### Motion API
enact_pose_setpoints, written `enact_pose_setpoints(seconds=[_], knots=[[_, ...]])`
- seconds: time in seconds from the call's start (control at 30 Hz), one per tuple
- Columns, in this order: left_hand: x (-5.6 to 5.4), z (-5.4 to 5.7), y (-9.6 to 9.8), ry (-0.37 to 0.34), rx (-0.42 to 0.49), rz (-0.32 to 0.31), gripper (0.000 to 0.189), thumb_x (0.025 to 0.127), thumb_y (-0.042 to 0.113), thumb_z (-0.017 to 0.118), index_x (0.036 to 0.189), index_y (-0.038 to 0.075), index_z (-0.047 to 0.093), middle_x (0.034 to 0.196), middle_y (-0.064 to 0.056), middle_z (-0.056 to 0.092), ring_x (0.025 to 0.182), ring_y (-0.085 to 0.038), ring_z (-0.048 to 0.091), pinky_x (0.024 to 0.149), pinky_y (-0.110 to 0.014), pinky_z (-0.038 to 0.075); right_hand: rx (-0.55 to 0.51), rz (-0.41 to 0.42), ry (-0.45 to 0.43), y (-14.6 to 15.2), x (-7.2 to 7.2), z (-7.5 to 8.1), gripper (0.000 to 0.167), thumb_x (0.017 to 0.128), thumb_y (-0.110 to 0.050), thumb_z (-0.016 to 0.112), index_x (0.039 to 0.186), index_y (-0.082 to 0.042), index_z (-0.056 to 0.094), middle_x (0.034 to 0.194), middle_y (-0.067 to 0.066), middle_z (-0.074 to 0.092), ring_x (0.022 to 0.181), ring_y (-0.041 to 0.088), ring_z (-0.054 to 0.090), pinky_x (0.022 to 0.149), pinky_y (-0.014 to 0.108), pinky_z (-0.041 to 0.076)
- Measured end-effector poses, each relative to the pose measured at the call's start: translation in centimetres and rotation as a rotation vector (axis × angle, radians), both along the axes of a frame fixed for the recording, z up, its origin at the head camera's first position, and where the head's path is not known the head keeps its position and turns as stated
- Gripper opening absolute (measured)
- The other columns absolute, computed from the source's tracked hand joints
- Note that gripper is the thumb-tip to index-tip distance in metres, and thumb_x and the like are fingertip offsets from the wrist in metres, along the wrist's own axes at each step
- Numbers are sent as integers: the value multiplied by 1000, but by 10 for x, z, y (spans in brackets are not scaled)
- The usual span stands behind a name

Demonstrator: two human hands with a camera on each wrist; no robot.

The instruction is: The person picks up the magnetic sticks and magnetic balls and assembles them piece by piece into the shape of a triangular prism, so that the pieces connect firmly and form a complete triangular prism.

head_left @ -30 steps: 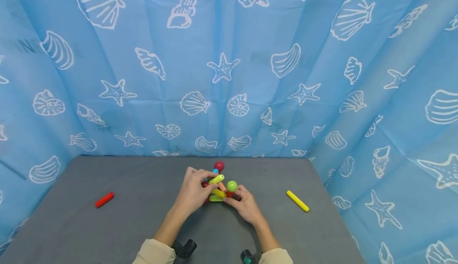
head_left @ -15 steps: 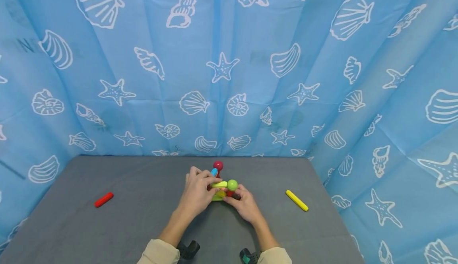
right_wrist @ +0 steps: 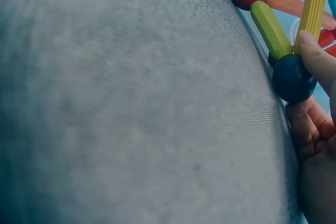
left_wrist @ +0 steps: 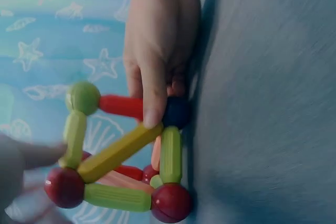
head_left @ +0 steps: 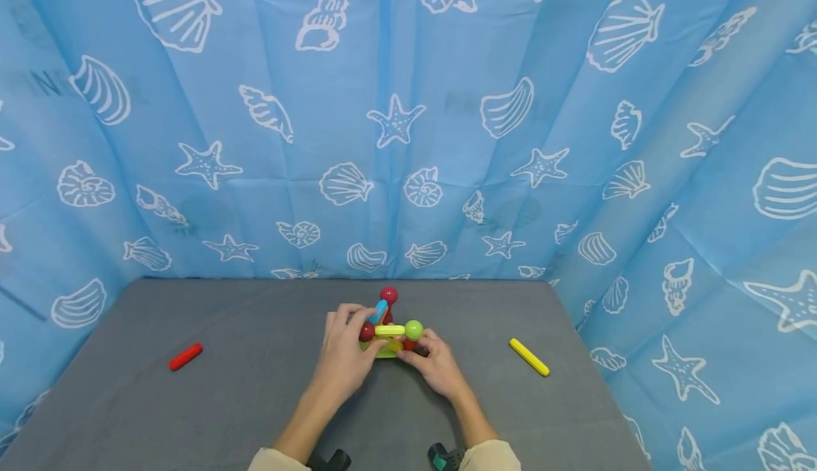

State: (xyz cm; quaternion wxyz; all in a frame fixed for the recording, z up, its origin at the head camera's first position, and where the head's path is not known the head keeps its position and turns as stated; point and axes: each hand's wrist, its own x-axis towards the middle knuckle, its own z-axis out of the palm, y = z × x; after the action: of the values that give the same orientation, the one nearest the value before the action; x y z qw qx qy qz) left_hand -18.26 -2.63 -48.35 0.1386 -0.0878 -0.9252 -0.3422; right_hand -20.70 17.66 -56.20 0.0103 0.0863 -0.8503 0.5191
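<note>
A frame of coloured magnetic rods and balls stands on the table between the hands. My left hand (head_left: 342, 350) is around its upper left corner, by a dark red ball (head_left: 367, 331) and the yellow-green top rod (head_left: 389, 330). A blurred left digit meets that rod (left_wrist: 75, 135) in the left wrist view; the other fingers are partly hidden behind the ball (left_wrist: 64, 187). My right hand (head_left: 437, 364) grips the lower right corner, thumb on the yellow diagonal rod (right_wrist: 313, 9) and fingers at the dark blue ball (right_wrist: 294, 78). A green ball (head_left: 413, 329) tops the right side.
A loose red rod (head_left: 186, 357) lies on the grey table (head_left: 255, 400) at left. At right lies a loose yellow rod (head_left: 529, 357). Behind the frame rises a red ball (head_left: 388, 294). A blue shell-print curtain (head_left: 396, 137) hangs along the table's back.
The yellow-green rod in my left hand has come level between the dark red and green balls. My left hand has since drawn back to the left. The right hand has stayed put.
</note>
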Motion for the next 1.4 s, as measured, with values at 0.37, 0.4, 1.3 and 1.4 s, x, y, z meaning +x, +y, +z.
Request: enact_pose_setpoints(seconds=[0.37, 0.4, 1.3, 1.4], knots=[[15, -17, -9, -512, 37, -38, 90, 85, 34, 84, 151, -8, 40, 147, -27, 54, 137, -45, 48, 107, -62, 44, 234, 76, 59, -5, 18, 18, 30, 96, -40, 70, 115, -16, 73, 107, 0, 63, 94, 12, 60, 79, 26, 51], [13, -19, -9, -502, 33, -46, 93, 83, 34, 85, 152, -8, 38, 149, -27, 52, 137, -44, 47, 107, -62, 44, 264, 90, 47, -6, 21, 21, 31, 98, -41, 67, 115, -16, 73, 108, -1, 63, 94, 11, 58, 78, 25, 49], [-21, -51, -23, -276, -31, 59, 36, 81, 28, 87, 109, 7, 76, 99, -6, 72, 93, -22, 59, 81, -43, 53, 793, -66, 189, 60, 48, 45, 56, 91, -49, 74, 138, -21, 63, 130, 8, 59, 117, 29, 53, 96, 52, 45], [-19, -50, -22, -290, -33, 78, 39, 81, 29, 87, 111, 6, 77, 102, -6, 74, 93, -22, 60, 80, -44, 54, 848, -169, 139, 89, 45, 41, 80, 85, -62, 73, 149, -19, 52, 147, 21, 49, 133, 45, 45, 105, 66, 38]])
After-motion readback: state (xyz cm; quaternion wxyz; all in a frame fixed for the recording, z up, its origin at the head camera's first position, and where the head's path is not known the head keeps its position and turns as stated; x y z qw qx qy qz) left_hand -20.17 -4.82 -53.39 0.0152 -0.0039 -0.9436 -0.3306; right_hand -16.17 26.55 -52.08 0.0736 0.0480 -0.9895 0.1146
